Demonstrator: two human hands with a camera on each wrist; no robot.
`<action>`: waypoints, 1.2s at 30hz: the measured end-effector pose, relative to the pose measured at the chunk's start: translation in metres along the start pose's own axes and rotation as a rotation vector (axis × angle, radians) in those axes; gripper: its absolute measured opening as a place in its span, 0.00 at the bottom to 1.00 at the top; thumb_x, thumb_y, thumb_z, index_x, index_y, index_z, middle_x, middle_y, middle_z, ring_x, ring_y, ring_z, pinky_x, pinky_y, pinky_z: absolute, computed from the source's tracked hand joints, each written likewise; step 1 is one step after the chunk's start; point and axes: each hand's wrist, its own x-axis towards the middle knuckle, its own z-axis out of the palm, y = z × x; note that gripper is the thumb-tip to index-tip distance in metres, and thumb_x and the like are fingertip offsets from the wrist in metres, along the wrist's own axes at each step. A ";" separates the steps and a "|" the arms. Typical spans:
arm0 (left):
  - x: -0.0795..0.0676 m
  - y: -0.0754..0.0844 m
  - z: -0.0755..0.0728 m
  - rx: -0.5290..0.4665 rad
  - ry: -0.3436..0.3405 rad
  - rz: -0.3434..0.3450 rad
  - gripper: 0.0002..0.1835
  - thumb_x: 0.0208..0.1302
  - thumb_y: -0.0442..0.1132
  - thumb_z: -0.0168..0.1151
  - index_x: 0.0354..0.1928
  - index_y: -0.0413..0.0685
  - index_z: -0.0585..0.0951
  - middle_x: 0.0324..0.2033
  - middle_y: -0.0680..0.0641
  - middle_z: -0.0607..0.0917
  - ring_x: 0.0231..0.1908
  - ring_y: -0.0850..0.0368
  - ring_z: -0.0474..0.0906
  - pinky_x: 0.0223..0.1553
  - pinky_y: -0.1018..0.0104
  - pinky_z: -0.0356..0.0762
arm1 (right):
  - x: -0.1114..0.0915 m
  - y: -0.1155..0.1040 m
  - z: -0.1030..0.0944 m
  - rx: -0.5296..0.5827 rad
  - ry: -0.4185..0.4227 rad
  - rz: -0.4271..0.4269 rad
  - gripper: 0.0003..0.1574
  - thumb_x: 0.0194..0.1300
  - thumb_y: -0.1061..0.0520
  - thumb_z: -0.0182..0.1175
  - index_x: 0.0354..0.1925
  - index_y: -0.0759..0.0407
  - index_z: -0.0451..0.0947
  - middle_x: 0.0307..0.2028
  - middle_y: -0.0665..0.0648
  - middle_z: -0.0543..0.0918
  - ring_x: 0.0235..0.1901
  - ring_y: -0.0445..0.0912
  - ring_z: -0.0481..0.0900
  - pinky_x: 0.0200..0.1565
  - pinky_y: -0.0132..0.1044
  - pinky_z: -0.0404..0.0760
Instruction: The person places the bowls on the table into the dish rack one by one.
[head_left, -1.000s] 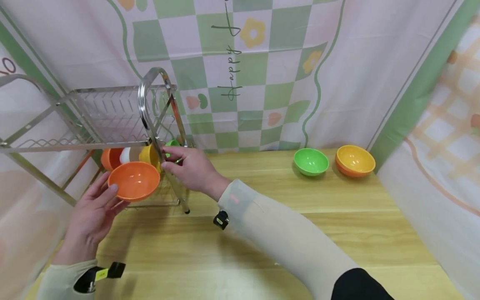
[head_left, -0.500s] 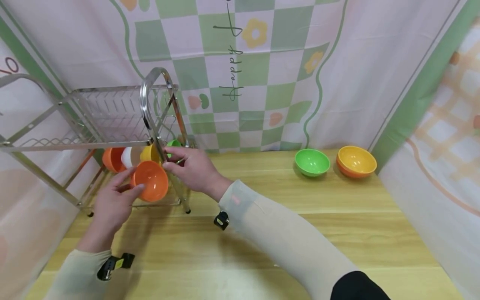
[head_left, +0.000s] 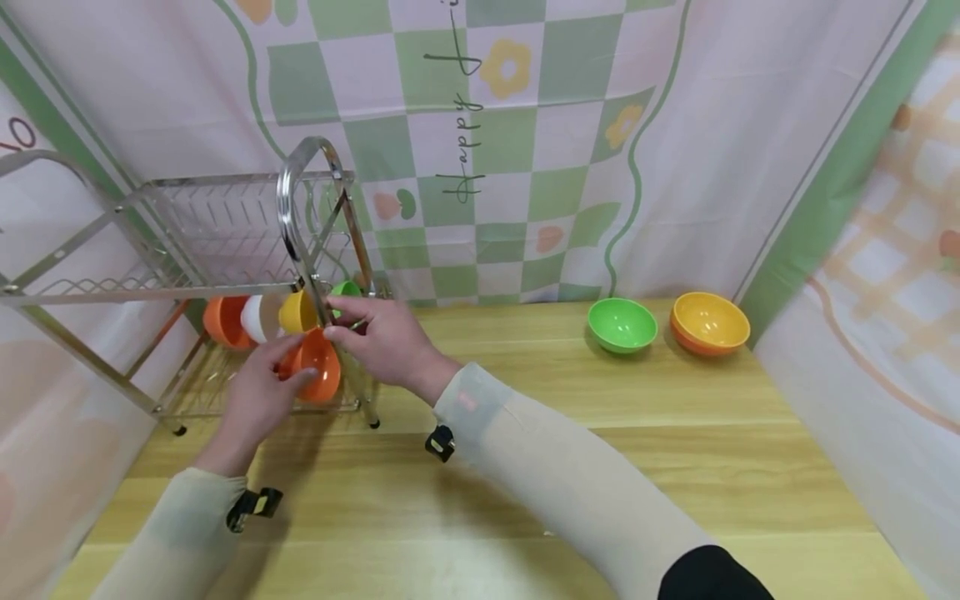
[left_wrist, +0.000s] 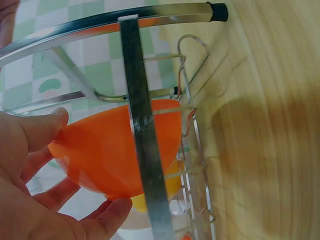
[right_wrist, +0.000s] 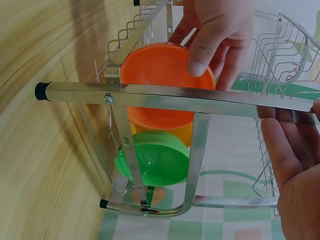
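Observation:
My left hand (head_left: 258, 387) pinches an orange bowl (head_left: 324, 367) by its rim, thumb inside and fingers behind. The bowl stands tilted on its side at the lower tier of a two-tier metal dish rack (head_left: 288, 221), its opening turned to the right. My right hand (head_left: 397, 340) grips the rack's right upright between thumb and fingers. Behind the held bowl, another orange bowl (head_left: 223, 322), a white bowl (head_left: 257, 317) and a yellow bowl (head_left: 297, 312) stand on edge in the lower tier. A green bowl (right_wrist: 160, 160) sits at its right end, partly hidden in the head view.
To the right on the wooden table (head_left: 600, 475) stand a green bowl (head_left: 622, 325) and a yellow bowl (head_left: 711, 318) nested in an orange one (head_left: 701, 346). A patterned curtain (head_left: 510, 192) hangs close behind the rack and table.
My left hand has moved right and slightly up with the orange bowl, turning it from opening upward to standing on its side at the rack's lower tier. My right hand stays on the upright.

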 end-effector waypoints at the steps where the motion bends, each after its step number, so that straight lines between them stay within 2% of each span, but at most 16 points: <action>1: 0.001 0.000 0.002 0.013 -0.006 0.002 0.33 0.68 0.40 0.66 0.73 0.46 0.68 0.67 0.36 0.69 0.59 0.32 0.69 0.52 0.34 0.74 | 0.000 0.000 0.000 -0.002 0.001 -0.005 0.26 0.71 0.53 0.63 0.66 0.51 0.76 0.45 0.48 0.86 0.37 0.40 0.82 0.33 0.28 0.82; 8: 0.008 0.003 0.011 0.027 -0.021 0.025 0.32 0.67 0.39 0.67 0.72 0.46 0.69 0.67 0.37 0.70 0.61 0.33 0.67 0.55 0.34 0.71 | -0.001 0.001 -0.001 -0.030 0.009 -0.034 0.26 0.71 0.54 0.63 0.65 0.53 0.76 0.44 0.49 0.87 0.37 0.37 0.81 0.36 0.25 0.81; 15: 0.012 0.010 0.012 0.033 -0.100 -0.058 0.34 0.69 0.43 0.65 0.74 0.51 0.66 0.70 0.39 0.66 0.66 0.33 0.62 0.58 0.32 0.67 | -0.001 0.001 -0.002 -0.046 0.013 -0.042 0.27 0.71 0.54 0.63 0.65 0.55 0.76 0.44 0.51 0.87 0.36 0.36 0.81 0.36 0.23 0.80; 18: 0.012 0.011 0.011 0.034 -0.113 -0.066 0.34 0.69 0.44 0.65 0.74 0.51 0.66 0.70 0.38 0.66 0.67 0.33 0.60 0.59 0.31 0.65 | -0.002 0.001 -0.001 -0.043 0.013 -0.040 0.26 0.71 0.54 0.63 0.65 0.54 0.76 0.43 0.50 0.87 0.36 0.37 0.81 0.36 0.23 0.80; 22: 0.011 0.011 0.011 0.037 -0.131 -0.038 0.34 0.69 0.44 0.64 0.75 0.50 0.65 0.70 0.38 0.66 0.68 0.33 0.59 0.59 0.30 0.63 | -0.002 0.001 -0.001 -0.047 0.014 -0.039 0.26 0.71 0.53 0.63 0.65 0.53 0.77 0.43 0.50 0.87 0.35 0.35 0.81 0.35 0.24 0.80; 26: 0.011 0.011 0.012 0.082 -0.151 0.009 0.35 0.70 0.43 0.64 0.75 0.49 0.63 0.70 0.37 0.66 0.67 0.32 0.60 0.59 0.30 0.63 | -0.002 0.001 -0.001 -0.048 0.018 -0.041 0.25 0.71 0.53 0.63 0.65 0.52 0.77 0.43 0.49 0.87 0.34 0.34 0.80 0.35 0.24 0.80; 36: 0.004 0.010 0.015 0.145 -0.157 0.082 0.38 0.69 0.38 0.63 0.77 0.43 0.58 0.72 0.32 0.59 0.68 0.28 0.56 0.62 0.28 0.58 | -0.002 0.002 0.001 -0.057 0.013 -0.026 0.26 0.71 0.53 0.63 0.65 0.52 0.77 0.44 0.50 0.87 0.36 0.34 0.80 0.36 0.23 0.80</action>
